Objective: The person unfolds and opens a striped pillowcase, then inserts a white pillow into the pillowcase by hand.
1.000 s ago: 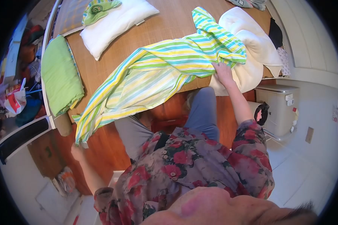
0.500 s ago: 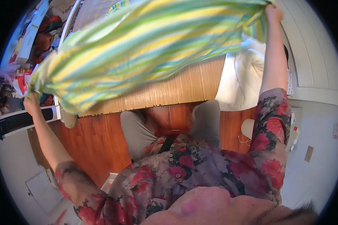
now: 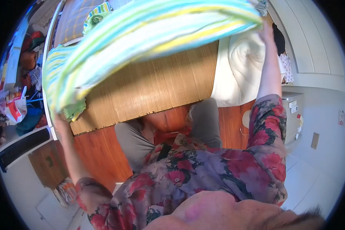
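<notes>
A striped cloth sheet [image 3: 153,42] in green, yellow, blue and white stretches between my two hands over a bed. Its middle is blurred and billows above the tan bamboo mat [image 3: 149,88]. At the near left corner of the bed, my left hand [image 3: 61,122] is closed on one end of the sheet. My right hand [image 3: 266,32] grips the other end, farther off at the right, above the white folded bedding [image 3: 243,69]. The fingers of both hands are partly blurred.
Another striped bundle [image 3: 97,17] lies at the far left on a plaid surface [image 3: 74,21]. Shelves with bags and clutter [image 3: 19,109] stand left of the bed. A grey cabinet [image 3: 289,101] is at the right, beside the wall. Red-brown wood floor [image 3: 94,149] shows below.
My left hand has come down and inward to the bed's near left corner. My right hand has lowered slightly. The sheet has swung upward into an arch, uncovering more of the mat.
</notes>
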Motion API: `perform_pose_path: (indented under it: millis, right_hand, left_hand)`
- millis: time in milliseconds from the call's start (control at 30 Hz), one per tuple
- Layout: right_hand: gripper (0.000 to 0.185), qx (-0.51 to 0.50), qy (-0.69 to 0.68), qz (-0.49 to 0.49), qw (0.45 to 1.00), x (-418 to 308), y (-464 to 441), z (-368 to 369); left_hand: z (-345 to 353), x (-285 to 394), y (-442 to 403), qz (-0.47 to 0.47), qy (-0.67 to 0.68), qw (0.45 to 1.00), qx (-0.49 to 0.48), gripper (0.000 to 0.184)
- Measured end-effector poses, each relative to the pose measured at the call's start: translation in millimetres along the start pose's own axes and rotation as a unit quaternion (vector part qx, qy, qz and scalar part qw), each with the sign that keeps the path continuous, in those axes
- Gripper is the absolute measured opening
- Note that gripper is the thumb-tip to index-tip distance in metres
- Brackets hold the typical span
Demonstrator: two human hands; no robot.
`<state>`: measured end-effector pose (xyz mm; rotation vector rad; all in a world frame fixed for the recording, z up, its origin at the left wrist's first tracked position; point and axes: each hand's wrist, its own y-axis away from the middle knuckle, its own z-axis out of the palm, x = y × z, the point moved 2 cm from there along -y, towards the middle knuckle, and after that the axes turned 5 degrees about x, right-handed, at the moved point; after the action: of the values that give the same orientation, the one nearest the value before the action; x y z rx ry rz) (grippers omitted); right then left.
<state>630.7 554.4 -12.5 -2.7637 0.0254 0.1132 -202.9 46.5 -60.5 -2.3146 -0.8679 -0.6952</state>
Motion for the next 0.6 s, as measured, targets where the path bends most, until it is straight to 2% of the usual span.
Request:
perform_pose_path:
  millis: [33, 67, 100, 133, 200, 267, 333, 400, 467, 500, 533, 567, 600]
  right_hand:
    - [0.057, -0.083, 0.060, 0.023, 0.994, 22.4, 22.0, 41.5]
    - [0.052, -0.136, 0.113, 0.065, 0.982, 12.2, 59.5, 38.9]
    - [0.048, -0.165, 0.087, 0.095, 0.978, 9.5, 85.3, 40.2]
    - [0.045, -0.192, 0.060, 0.124, 0.972, 7.5, 108.3, 45.1]
    - [0.045, -0.186, 0.015, 0.158, 0.970, -8.3, 156.8, 39.5]
    - [0.053, -0.171, 0.038, 0.181, 0.968, -20.0, 204.7, 37.7]
    - [0.046, -0.153, 0.056, 0.134, 0.977, -33.6, 252.6, 29.1]
    - [0.038, -0.002, 0.034, 0.001, 0.999, -37.3, 309.3, 35.5]
    - [0.034, -0.032, 0.001, -0.005, 0.999, -55.3, 354.3, 27.2]
    - [0.037, -0.162, 0.006, 0.048, 0.986, -58.6, 368.6, 31.7]
    - [0.048, -0.297, -0.021, 0.139, 0.945, -58.5, 379.6, 35.8]
    - [0.048, -0.295, -0.024, 0.142, 0.945, -60.8, 383.8, 34.9]
    - [0.054, -0.319, -0.025, 0.219, 0.922, -59.9, 388.7, 36.6]
  left_hand:
    - [22.9, -28.1, 20.7, 0.122, -0.180, 0.971, -0.097, 0.059]
    - [34.9, -16.0, 43.7, 0.116, -0.182, 0.964, -0.156, 0.060]
    - [50.1, 5.5, 71.6, 0.108, -0.183, 0.953, -0.215, 0.062]
    - [66.3, 7.6, 90.3, 0.138, -0.187, 0.951, -0.205, 0.062]
    - [86.8, 28.3, 124.4, 0.176, -0.186, 0.946, -0.197, 0.059]
    - [97.2, 61.2, 150.1, 0.183, -0.182, 0.946, -0.197, 0.058]
    - [105.2, 85.9, 166.1, 0.213, -0.120, 0.933, -0.265, 0.052]
    - [107.0, 107.6, 175.8, 0.196, -0.104, 0.931, -0.289, 0.049]
    - [109.7, 118.1, 183.8, 0.189, -0.078, 0.929, -0.309, 0.041]
    - [112.4, 119.9, 188.7, 0.192, -0.079, 0.928, -0.310, 0.041]
    - [114.9, 119.1, 195.3, 0.189, -0.072, 0.932, -0.300, 0.039]
    - [117.9, 119.7, 201.9, 0.187, -0.064, 0.936, -0.290, 0.037]
    - [122.6, 121.3, 210.7, 0.149, -0.011, 0.945, -0.292, 0.035]
